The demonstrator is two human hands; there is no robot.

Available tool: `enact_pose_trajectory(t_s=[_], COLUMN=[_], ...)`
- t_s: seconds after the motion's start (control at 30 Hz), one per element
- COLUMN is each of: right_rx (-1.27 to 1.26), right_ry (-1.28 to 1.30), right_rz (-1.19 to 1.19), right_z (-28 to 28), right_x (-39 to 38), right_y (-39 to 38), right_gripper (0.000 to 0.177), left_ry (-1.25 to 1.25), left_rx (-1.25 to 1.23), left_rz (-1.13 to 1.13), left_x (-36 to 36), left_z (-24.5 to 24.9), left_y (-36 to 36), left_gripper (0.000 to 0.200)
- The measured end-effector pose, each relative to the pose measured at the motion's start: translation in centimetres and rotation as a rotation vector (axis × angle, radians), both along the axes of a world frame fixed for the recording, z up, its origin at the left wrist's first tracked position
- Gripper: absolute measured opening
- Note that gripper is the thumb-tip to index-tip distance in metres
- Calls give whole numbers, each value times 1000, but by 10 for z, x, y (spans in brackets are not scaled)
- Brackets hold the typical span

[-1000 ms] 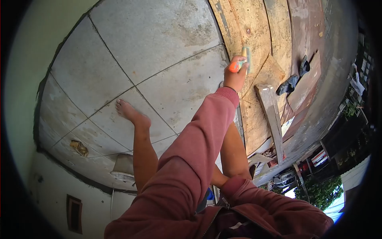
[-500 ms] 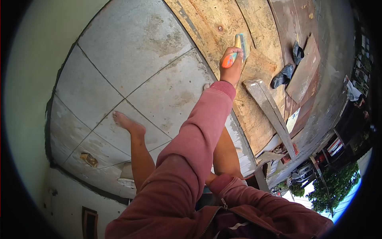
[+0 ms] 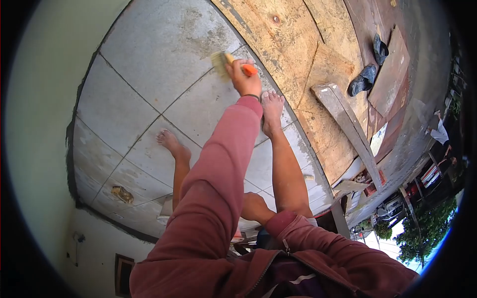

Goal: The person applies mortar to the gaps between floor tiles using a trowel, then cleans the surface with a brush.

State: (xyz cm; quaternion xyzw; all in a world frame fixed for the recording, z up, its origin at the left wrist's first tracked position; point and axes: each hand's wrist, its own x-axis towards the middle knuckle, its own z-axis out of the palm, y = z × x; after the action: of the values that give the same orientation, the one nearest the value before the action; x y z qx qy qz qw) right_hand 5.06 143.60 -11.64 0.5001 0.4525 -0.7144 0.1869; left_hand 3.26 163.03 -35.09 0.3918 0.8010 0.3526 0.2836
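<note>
My left hand grips a brush with an orange-tipped handle. The brush head is blurred and lies over the grey tiled floor, beside a dark stained patch. My right hand is low in the view, close to my right leg; its fingers are not clear enough to read. My bare left foot and right foot rest on the tiles.
Stained plywood borders the tiles on the right, with a long wooden plank across it. Dark shoes stand near a loose board. A brownish object lies on the tiles at lower left, near a pale wall.
My left hand has moved left with the brush, from the plywood to over the tiles. My right foot and right hand now show more fully, and the view has shifted slightly.
</note>
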Motion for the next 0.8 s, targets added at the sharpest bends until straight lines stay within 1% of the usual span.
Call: enact_pose_trajectory(t_s=[0.03, 0.07, 0.1, 0.13, 0.2, 0.27, 0.3, 0.33, 0.37, 0.4, 0.43, 0.47, 0.5, 0.53, 0.6, 0.63, 0.67, 0.7, 0.73, 0.77, 0.8], right_rx=[35, 70, 54, 67, 158, 328, 431, 565, 697, 751, 812, 582, 752, 766, 797, 856, 914, 906, 918, 932, 929], right_ry=[-7, -15, -32, -36, -87, -196, -266, -344, -430, -482, -535, -552, -502, -491, -472, -446, -416, -417, -478, -534, -533], right_rz=[-12, -23, -110, -159, -208, -242, -234, -228, -197, -218, -227, -519, -518, -454, -315, -212, -106, -85, -73, -66, -57], right_z=[-3, -7, -8, -10, -23, -49, -68, -95, -124, -158, -193, -202, -246, -259, -278, -282, -285, -287, -286, -286, -286], right_x=[3, 6, 8, 8, 10, 18, 22, 28, 33, 35, 36, 25, 29, 28, 25, 26, 28, 35, 43, 45, 39], right_y=[-6, -10, -7, -6, 3, 19, 31, 51, 68, 93, 121, 156, 170, 195, 229, 240, 247, 253, 259, 262, 259], right_gripper=[25, 27, 31, 30, 28, 25, 24, 23, 22, 21, 20, 15, 15, 16, 17, 17, 17, 17, 16, 16, 16], left_ry=[-548, -1120, -1351, -1347, -1377, -1434, -1367, -1137, -1054, -1024, -950, -900, -859, -861, -874, -958, -976, -1001, -1022, -1096, -1101], left_rx=[-200, -310, -348, -405, -386, -282, -284, -265, -281, -321, -350, -427, -518, -529, -765, -768, -778, -763, -745, -758, -760], left_rz=[9, 184, 15, -227, -451, -389, -289, -238, -66, 136, 223, 255, 335, 348, 327, 341, 253, 177, 96, 88, 97], left_x=[30, 59, 76, 84, 85, 48, 16, -17, -49, -79, -107, -127, -139, -141, -139, -132, -125, -120, -117, -118, -121], left_z=[12, 36, 64, 96, 135, 168, 190, 203, 229, 245, 256, 271, 275, 269, 256, 248, 248, 248, 250, 254, 257], left_y=[29, 54, 66, 70, 54, 17, -2, -29, -48, -69, -97, -111, -129, -136, -149, -149, -143, -142, -140, -139, -134], left_gripper=[19, 19, 20, 20, 20, 21, 20, 19, 20, 20, 19, 19, 19, 19, 17, 14, 13, 13, 14, 17, 17])
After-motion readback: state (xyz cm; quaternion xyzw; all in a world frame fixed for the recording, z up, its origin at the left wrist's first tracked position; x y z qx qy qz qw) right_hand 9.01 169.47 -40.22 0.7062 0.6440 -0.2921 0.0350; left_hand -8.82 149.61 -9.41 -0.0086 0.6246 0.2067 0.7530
